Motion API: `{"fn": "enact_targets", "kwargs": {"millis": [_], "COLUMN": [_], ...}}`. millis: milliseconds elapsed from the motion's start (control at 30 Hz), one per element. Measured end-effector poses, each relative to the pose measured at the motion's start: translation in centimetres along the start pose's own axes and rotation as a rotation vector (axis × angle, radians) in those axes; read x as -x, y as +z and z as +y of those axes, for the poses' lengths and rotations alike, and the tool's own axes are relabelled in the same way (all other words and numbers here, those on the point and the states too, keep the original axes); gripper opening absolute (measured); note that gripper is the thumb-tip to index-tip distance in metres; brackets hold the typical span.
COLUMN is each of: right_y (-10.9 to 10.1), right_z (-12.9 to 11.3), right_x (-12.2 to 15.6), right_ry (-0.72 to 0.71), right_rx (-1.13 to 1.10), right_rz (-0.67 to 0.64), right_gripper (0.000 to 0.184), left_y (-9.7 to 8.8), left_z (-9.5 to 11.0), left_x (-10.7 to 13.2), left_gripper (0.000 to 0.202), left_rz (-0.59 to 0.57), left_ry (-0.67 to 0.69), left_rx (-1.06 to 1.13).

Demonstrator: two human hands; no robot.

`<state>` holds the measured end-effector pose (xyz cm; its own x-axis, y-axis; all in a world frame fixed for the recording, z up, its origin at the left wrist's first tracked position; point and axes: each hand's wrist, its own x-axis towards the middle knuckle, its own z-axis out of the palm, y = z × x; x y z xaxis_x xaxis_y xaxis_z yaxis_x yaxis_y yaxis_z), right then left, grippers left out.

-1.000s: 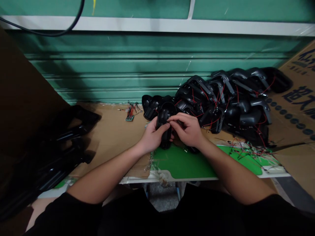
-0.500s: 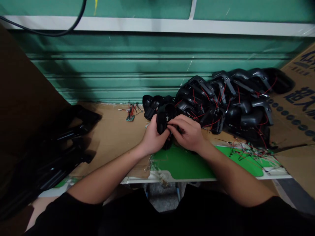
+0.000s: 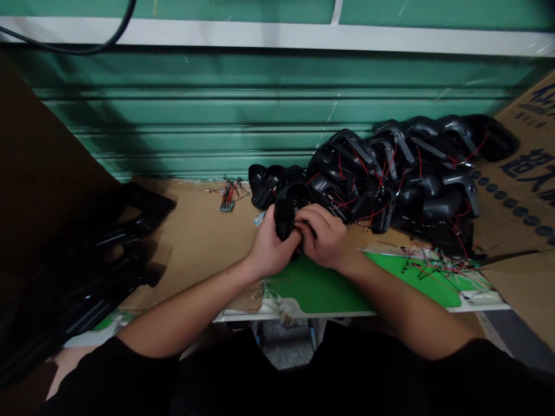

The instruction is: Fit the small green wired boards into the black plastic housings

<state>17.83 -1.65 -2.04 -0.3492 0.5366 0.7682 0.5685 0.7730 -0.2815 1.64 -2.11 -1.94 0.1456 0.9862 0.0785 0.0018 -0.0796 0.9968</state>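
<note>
My left hand [image 3: 271, 248] is wrapped round a black plastic housing [image 3: 287, 209] and holds it upright over the green mat [image 3: 321, 286]. My right hand [image 3: 323, 234] is closed against the housing's right side, fingertips pinched at its middle. What the fingertips pinch is too small to make out. Right behind the hands lies a big heap of like black housings with red wires [image 3: 390, 173].
A small circuit board with red and black wires [image 3: 227, 195] lies on the cardboard-covered bench at the back. Loose wires [image 3: 433, 263] litter the mat's right end. Dark plastic parts [image 3: 87, 254] are piled at left, a printed cardboard box [image 3: 524, 179] stands at right, a green shutter wall behind.
Both hands have drawn closer together on the housing and shifted slightly up and left; the right hand's fingers have curled in tighter against it.
</note>
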Motion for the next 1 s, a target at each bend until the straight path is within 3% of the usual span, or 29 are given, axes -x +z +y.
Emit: {"fn": "enact_targets", "kwargs": {"millis": [767,900,1000], "right_y": [0.3,-0.4,-0.8], "right_z": [0.0,-0.4,-0.7], "right_x": [0.4,-0.5,-1.0], "right_ry": [-0.003,0.094,0.291], "right_rx": [0.020,-0.046,-0.090], "right_rz": [0.010,0.015,0.032], "right_gripper": [0.017,0.007,0.004], "left_y": [-0.6,-0.9,-1.1], "left_z": [-0.8,-0.9,-1.0], "left_x": [-0.3,-0.6,-0.7], "left_gripper": [0.045,0.046,0.047], "left_rz": [-0.026,-0.045,-0.084], "left_ry": [0.122,0.056,0.014], "left_rx": [-0.181,-0.160,-0.123]}}
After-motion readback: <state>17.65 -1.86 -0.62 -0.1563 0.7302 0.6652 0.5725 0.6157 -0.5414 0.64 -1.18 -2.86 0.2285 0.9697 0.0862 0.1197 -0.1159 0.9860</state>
